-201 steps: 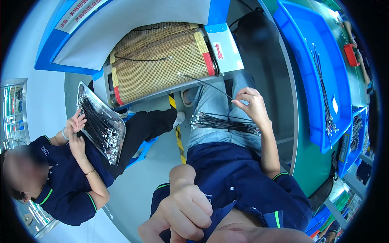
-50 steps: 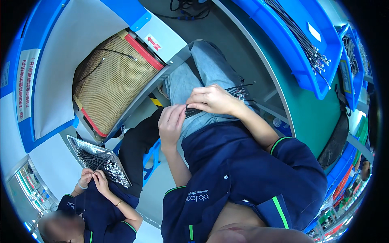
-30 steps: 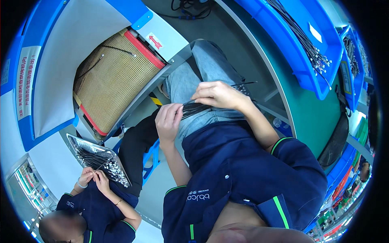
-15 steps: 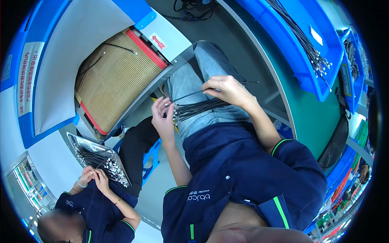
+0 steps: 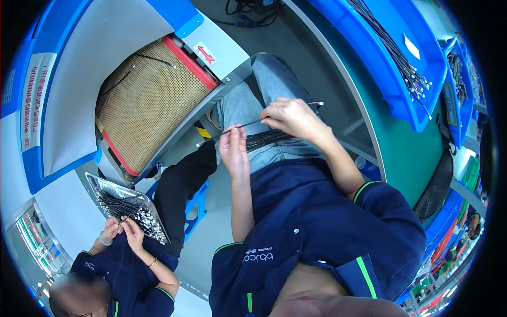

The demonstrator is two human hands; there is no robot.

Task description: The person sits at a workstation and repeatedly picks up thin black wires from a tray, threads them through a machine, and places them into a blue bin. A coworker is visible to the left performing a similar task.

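Note:
Above my lap, a thin black cable [image 5: 251, 124] is stretched between my two hands. My left hand [image 5: 234, 150] is closed, pinching it near its left end, where a small white connector [image 5: 198, 144] sticks out past the fingers. Closed too, my right hand [image 5: 294, 117] grips the same cable farther right. Another cable end with a pale connector [image 5: 320, 104] shows beyond the right knuckles; whether it belongs to this cable, I cannot tell. Across my thighs lies a bundle of black cables [image 5: 266, 138], partly hidden by both hands.
A mesh conveyor belt [image 5: 158, 90] with red edges carries a few black cables at the left. Below it, a co-worker handles a cable over a metal tray [image 5: 92, 182] full of cables. At the right, a blue bin [image 5: 385, 84] of cables stands on a green table [image 5: 406, 145].
My left hand has moved from the bundle's connector ends, up and right along the single cable, and now pinches it. That cable's left end now reaches out past my fingers.

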